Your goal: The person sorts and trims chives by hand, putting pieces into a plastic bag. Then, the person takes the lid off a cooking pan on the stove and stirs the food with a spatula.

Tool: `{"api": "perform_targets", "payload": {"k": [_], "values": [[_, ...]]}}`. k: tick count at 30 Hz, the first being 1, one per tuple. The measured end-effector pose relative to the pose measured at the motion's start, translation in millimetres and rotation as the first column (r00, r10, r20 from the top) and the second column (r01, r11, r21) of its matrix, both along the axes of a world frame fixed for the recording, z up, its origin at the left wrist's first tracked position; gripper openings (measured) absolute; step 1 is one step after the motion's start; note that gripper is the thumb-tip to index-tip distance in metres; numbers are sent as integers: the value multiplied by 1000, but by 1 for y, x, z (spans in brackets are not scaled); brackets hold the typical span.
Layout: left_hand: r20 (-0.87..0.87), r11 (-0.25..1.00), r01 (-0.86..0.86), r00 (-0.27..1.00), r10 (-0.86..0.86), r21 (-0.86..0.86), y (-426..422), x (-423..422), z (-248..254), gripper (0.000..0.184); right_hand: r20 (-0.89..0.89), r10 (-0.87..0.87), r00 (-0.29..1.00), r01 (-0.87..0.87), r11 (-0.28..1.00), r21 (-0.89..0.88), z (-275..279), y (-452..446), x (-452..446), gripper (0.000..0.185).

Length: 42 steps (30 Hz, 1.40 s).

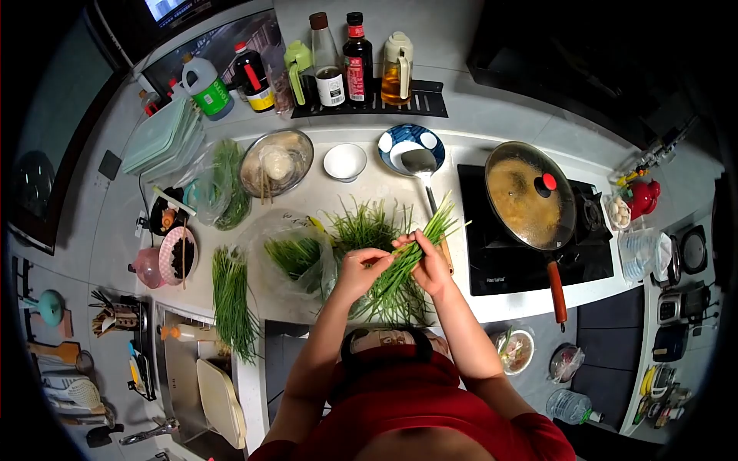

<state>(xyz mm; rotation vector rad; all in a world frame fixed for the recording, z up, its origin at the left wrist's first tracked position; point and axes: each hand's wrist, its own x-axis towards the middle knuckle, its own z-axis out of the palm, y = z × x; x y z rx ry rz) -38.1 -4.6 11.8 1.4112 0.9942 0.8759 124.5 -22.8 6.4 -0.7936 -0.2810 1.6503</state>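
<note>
A bunch of green chives (415, 257) lies across my right hand (432, 265), whose fingers are wrapped round the stalks. My left hand (364, 270) reaches the bunch from the left, its fingertips pinched together against the stalks. Whatever is in that pinch is too small to make out. Below both hands a loose heap of chives (361, 227) spreads over the counter. Just left of it, a clear plastic bag (265, 242) holds more chives. Another long bundle of chives (233, 296) hangs over the counter's front edge.
A lidded pan (516, 196) sits on the black cooktop (492, 276), its handle pointing toward me. Behind the heap stand a steel bowl of dough (296, 173), a white bowl (344, 163) and a blue bowl (392, 138) with a spatula (419, 161). Bottles (357, 65) line the back rack.
</note>
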Motion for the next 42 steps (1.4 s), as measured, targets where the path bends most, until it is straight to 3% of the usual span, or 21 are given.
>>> {"api": "perform_targets", "payload": {"k": [4, 9, 11, 13, 15, 17, 20, 23, 26, 28, 29, 32, 34, 35, 36, 38, 40, 41, 42], "values": [[-1, 983, -85, 996, 86, -165, 10, -9, -6, 15, 157, -66, 985, 83, 991, -104, -2, 1, 2, 22], [58, 960, -174, 980, 191, -221, 15, -10, 1, 17, 138, 16, 990, -4, 997, -82, 0, 0, 8, 18], [169, 906, -270, 926, 337, -325, 18, -13, -2, 19, 69, 21, 997, -14, 996, -89, 0, 0, 10, 18], [268, 817, -324, 831, 487, -477, 22, -17, -4, 20, 31, 29, 999, -25, 993, -111, 1, 1, 11, 20], [574, 798, -143, 622, 533, -586, 27, -25, -8, 16, 101, 97, 990, -83, 987, -139, -1, 2, 17, 20], [748, 808, 24, 397, 532, -588, 30, -35, -11, 8, 194, 158, 968, -127, 979, -162, 0, 1, 19, 22], [820, 832, 105, 276, 502, -545, 37, -47, -28, 12, 291, 269, 918, -221, 957, -187, -6, 1, 27, 22], [885, 891, 108, 214, 412, -441, 51, -68, -52, 14, 241, 302, 922, -257, 945, -200, -5, 0, 37, 20], [873, 868, 122, 158, 462, -482, 68, -103, -82, 17, 180, 279, 943, -244, 950, -194, -7, -1, 50, 18], [858, 869, 12, 162, 487, -495, 72, -122, -89, 19, 62, 210, 976, -201, 970, -134, -15, 1, 59, 18], [850, 865, -44, 162, 500, -500, 73, -127, -93, 20, -94, 151, 984, -160, 983, -88, -21, 2, 64, 18], [708, 852, -349, 477, 520, -390, 60, -102, -61, 24, -419, -3, 908, 8, 1000, 11, -26, 6, 63, 19], [409, 915, -370, 819, 402, -159, 46, -75, -36, 23, -548, -14, 837, 46, 998, 46, -27, 8, 59, 22], [205, 941, -335, 919, 337, -45, 41, -65, -31, 23, -597, -18, 802, 70, 996, 63, -28, 9, 55, 23], [6, 960, -264, 964, 265, 98, 39, -59, -35, 22, -644, -21, 765, 94, 992, 79, -27, 11, 51, 24], [-408, 949, -30, 898, 164, 315, 36, -50, -50, 22, -711, -4, 704, 94, 992, 88, -25, 14, 45, 31], [-482, 911, -117, 817, 315, 396, 25, -34, -46, 22, -762, 102, 640, 70, 979, 190, -23, 15, 41, 35], [-512, 886, -153, 767, 386, 438, 20, -28, -42, 21, -776, 64, 627, 72, 988, 139, -20, 14, 39, 39], [-434, 936, -129, 860, 270, 327, 17, -23, -35, 22, -778, 90, 622, 69, 983, 169, -19, 14, 38, 40]]}}
